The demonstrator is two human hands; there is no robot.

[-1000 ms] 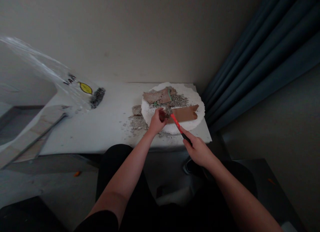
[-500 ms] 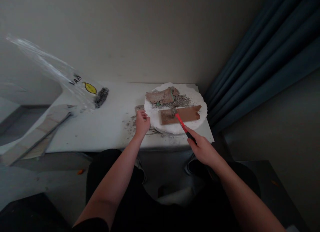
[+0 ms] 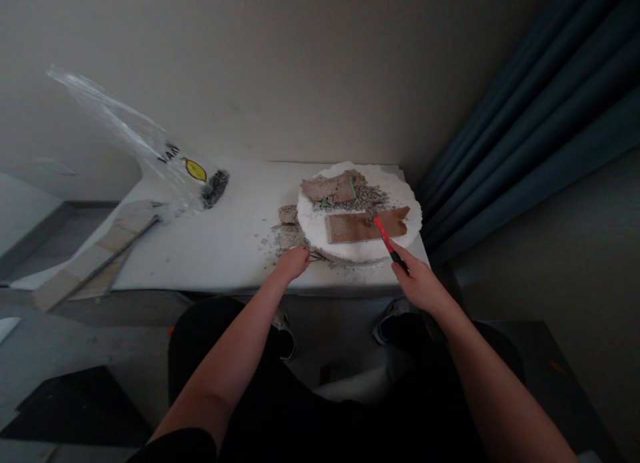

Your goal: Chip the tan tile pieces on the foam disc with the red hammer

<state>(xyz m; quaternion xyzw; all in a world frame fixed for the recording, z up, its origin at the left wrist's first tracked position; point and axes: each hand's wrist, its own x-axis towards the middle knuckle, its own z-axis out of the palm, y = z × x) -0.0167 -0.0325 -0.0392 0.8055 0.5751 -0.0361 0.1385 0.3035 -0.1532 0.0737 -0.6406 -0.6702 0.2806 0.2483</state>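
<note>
"What's at left?"

"A clear plastic bag (image 3: 193, 172) on the table (image 3: 235, 243). Then the left hand (image 3: 294, 262), fingers curled — I can't tell if they hold anything — near the white slab (image 3: 315, 227)."

"Farther right?"

"A brown strip (image 3: 349, 230) on the slab, the hammer (image 3: 383, 232) head over it, handle clamped in the right hand (image 3: 419, 280)."

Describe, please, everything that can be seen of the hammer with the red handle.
The hammer has a dull grey, metal-looking head, a bright red shaft and a black grip. The right hand holds the grip. It slants, head farthest from the person, over the brown strip on the white slab. Whether the head touches the strip is unclear.
</note>
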